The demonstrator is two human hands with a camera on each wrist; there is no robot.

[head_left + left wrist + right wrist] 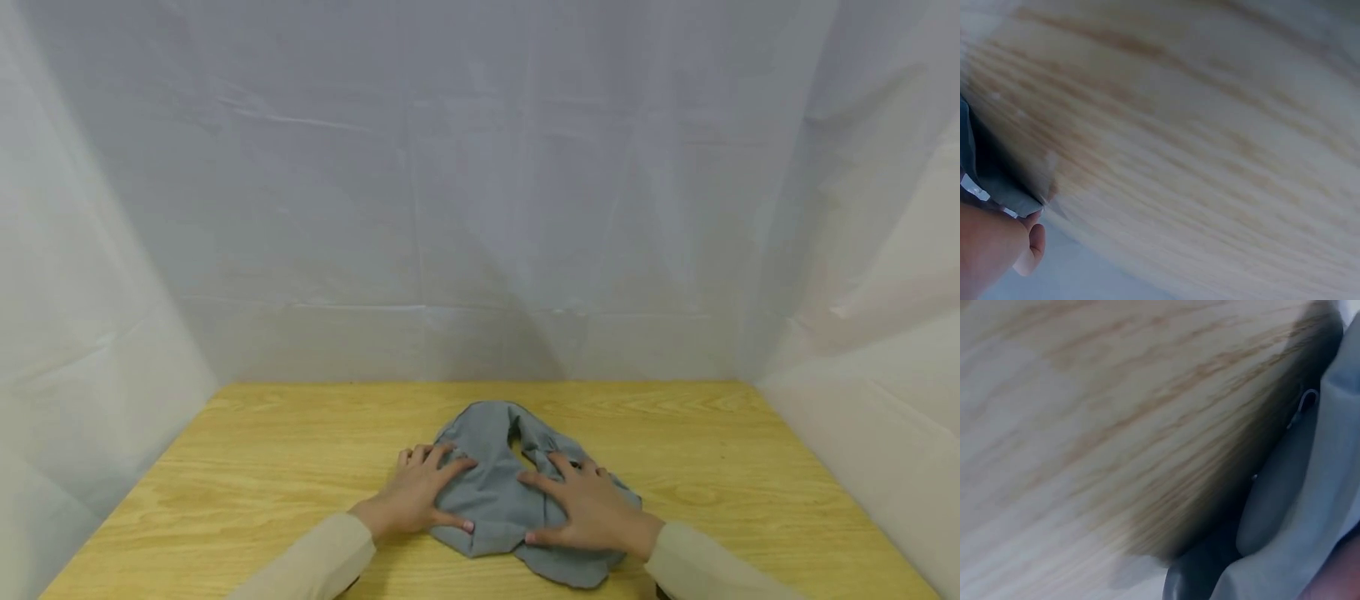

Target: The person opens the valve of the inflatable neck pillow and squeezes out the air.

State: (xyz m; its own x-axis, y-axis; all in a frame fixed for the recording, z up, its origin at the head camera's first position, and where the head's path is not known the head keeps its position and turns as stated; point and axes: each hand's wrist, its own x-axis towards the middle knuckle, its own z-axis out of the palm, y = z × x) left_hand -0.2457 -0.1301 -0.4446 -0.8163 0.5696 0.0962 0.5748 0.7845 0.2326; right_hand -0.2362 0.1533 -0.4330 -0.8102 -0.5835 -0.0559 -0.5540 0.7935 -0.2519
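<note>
A crumpled piece of grey fabric (491, 487), its exact kind unclear, lies on the wooden table with a narrow gap near its upper middle. On its left side rests my left hand (414, 497), fingers spread and thumb pointing inward. My right hand (592, 510) lies on the right part, its fingers also spread over the cloth. In the left wrist view, part of the left hand (994, 247) shows beside a fold of the fabric (1007, 184). The right wrist view shows the fabric's raised edge (1310, 506), with a small loose thread (1307, 397), and little of the hand.
The light wooden tabletop (300, 442) extends around the fabric on all sides. Behind the table's far edge hangs a pale sheet (420, 208), with more sheeting at the left (82, 275) and right (877, 275).
</note>
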